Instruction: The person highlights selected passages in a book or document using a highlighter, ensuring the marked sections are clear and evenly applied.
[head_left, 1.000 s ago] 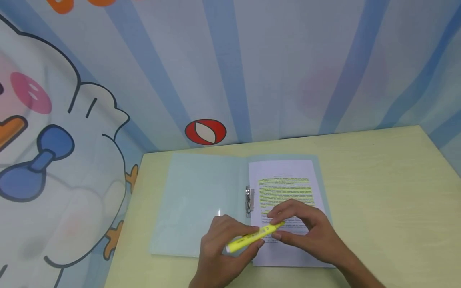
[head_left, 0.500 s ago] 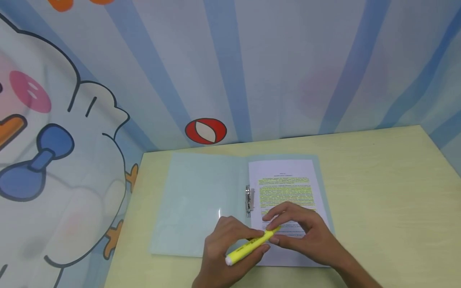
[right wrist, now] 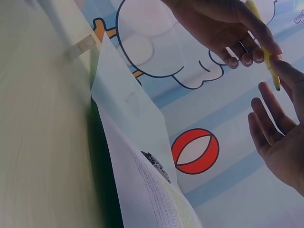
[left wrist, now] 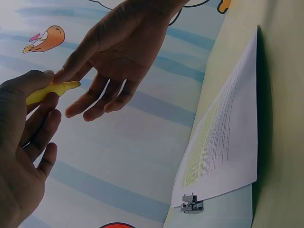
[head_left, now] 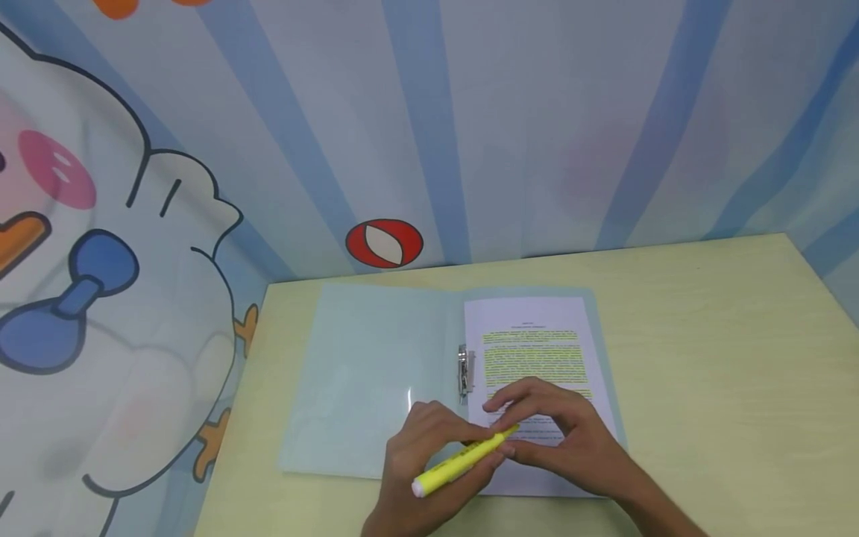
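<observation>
A yellow highlighter [head_left: 456, 467] with a pale butt end slants over the lower part of the printed page [head_left: 533, 313]. My left hand [head_left: 424, 466] pinches its barrel between thumb and fingers. The right hand [head_left: 570, 429] pinches it near the tapered end, thumb and index finger close against the left fingertips. In the right wrist view, the narrow dark tip of the highlighter [right wrist: 271, 71] sticks out past the fingers. Several lines on the upper page are marked yellow; the right hand hides some of the text below.
The page lies in an open pale blue folder [head_left: 376, 373] with a metal clip [head_left: 463, 371] at its spine. A light wooden table [head_left: 711, 358] extends to the right. Behind stands a striped cloth backdrop [head_left: 537, 134] with cartoon figures.
The right fingertips have shifted left along the highlighter toward the left hand, which moved slightly right. The highlighter now slants more steeply, its pale end lower. Folder and page stay put.
</observation>
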Demonstrator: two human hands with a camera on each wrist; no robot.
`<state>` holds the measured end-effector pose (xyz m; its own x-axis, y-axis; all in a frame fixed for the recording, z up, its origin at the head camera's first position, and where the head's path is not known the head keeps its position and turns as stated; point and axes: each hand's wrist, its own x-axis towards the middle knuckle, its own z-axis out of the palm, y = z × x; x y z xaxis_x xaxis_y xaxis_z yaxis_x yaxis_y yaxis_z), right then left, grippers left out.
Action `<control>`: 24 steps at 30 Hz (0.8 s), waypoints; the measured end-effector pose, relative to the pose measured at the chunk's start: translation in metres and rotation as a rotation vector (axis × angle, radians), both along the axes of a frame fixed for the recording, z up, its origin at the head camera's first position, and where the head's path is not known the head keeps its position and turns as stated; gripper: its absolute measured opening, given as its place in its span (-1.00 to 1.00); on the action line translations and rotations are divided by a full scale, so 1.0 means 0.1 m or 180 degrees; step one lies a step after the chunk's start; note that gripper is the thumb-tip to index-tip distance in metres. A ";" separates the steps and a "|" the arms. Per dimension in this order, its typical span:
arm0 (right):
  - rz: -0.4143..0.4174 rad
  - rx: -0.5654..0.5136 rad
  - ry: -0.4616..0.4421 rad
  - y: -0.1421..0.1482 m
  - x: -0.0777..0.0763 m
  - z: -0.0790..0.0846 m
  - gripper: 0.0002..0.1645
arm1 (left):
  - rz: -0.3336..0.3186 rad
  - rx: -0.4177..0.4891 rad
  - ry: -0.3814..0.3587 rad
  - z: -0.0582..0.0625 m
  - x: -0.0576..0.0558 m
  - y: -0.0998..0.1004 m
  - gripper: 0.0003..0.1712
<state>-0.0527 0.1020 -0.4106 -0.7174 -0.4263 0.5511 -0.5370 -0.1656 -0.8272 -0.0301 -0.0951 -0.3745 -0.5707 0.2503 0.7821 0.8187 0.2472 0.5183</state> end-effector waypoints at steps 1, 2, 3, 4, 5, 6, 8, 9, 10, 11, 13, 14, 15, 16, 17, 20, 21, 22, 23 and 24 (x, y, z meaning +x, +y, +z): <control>-0.0006 -0.0002 -0.0004 0.00 0.00 0.00 -0.57 | 0.0007 0.0003 -0.0015 0.00 0.00 0.00 -0.71; -0.0011 -0.0007 -0.0001 -0.01 0.00 0.00 -0.57 | 0.0012 0.0006 -0.0028 -0.01 0.00 0.00 -0.72; -0.0019 -0.0007 0.0002 -0.01 0.01 0.00 -0.57 | 0.0019 0.0003 -0.0045 -0.01 0.00 0.00 -0.72; -0.0034 0.0006 0.0005 -0.01 0.01 0.00 -0.57 | 0.0019 -0.0003 -0.0057 -0.02 0.00 0.00 -0.73; -0.0063 0.0031 0.0009 -0.02 0.01 0.00 -0.57 | 0.0014 -0.0009 -0.0049 -0.02 0.00 0.00 -0.73; -0.0091 0.0052 0.0017 -0.02 0.01 0.00 -0.57 | 0.0010 -0.0013 -0.0035 -0.02 -0.01 -0.01 -0.73; -0.0168 0.0099 0.0058 -0.02 0.01 0.01 -0.55 | 0.0031 -0.0022 -0.0045 -0.05 -0.02 -0.03 -0.73; -0.0214 0.0118 0.0074 -0.01 0.00 0.01 -0.53 | 0.0051 -0.0031 -0.0056 -0.07 -0.02 -0.05 -0.72; -0.0274 0.0140 0.0085 0.00 0.00 0.02 -0.51 | 0.0070 -0.0040 -0.0065 -0.10 -0.03 -0.07 -0.72; -0.0335 0.0151 0.0086 0.01 0.00 0.02 -0.49 | 0.0098 -0.0051 -0.0083 -0.13 -0.04 -0.09 -0.71; -0.0470 0.0184 0.0037 0.03 -0.01 0.02 -0.48 | 0.0165 -0.0082 -0.0137 -0.19 -0.07 -0.13 -0.71; -0.0556 0.0217 -0.0009 0.05 -0.01 0.02 -0.48 | 0.0194 -0.0096 -0.0154 -0.22 -0.08 -0.15 -0.71; -0.0648 0.0261 -0.0068 0.06 -0.01 0.03 -0.49 | 0.0224 -0.0116 -0.0170 -0.25 -0.10 -0.17 -0.71; -0.0755 0.0336 -0.0139 0.06 0.00 0.03 -0.52 | 0.0255 -0.0132 -0.0191 -0.27 -0.11 -0.19 -0.71; -0.0859 0.0417 -0.0201 0.06 0.01 0.02 -0.54 | 0.0290 -0.0143 -0.0210 -0.28 -0.12 -0.21 -0.72; -0.1102 0.0682 -0.0299 0.03 0.04 -0.04 -0.62 | 0.0388 -0.0161 -0.0251 -0.32 -0.15 -0.26 -0.73; -0.1102 0.0753 -0.0272 0.01 0.05 -0.08 -0.64 | 0.0420 -0.0158 -0.0253 -0.33 -0.16 -0.27 -0.72; -0.1075 0.0844 -0.0218 -0.02 0.07 -0.13 -0.66 | 0.0453 -0.0153 -0.0260 -0.34 -0.16 -0.29 -0.72; -0.1007 0.0916 -0.0132 -0.05 0.08 -0.20 -0.67 | 0.0471 -0.0140 -0.0256 -0.35 -0.17 -0.30 -0.72; -0.0917 0.0988 -0.0034 -0.08 0.09 -0.26 -0.67 | 0.0491 -0.0134 -0.0260 -0.36 -0.17 -0.31 -0.71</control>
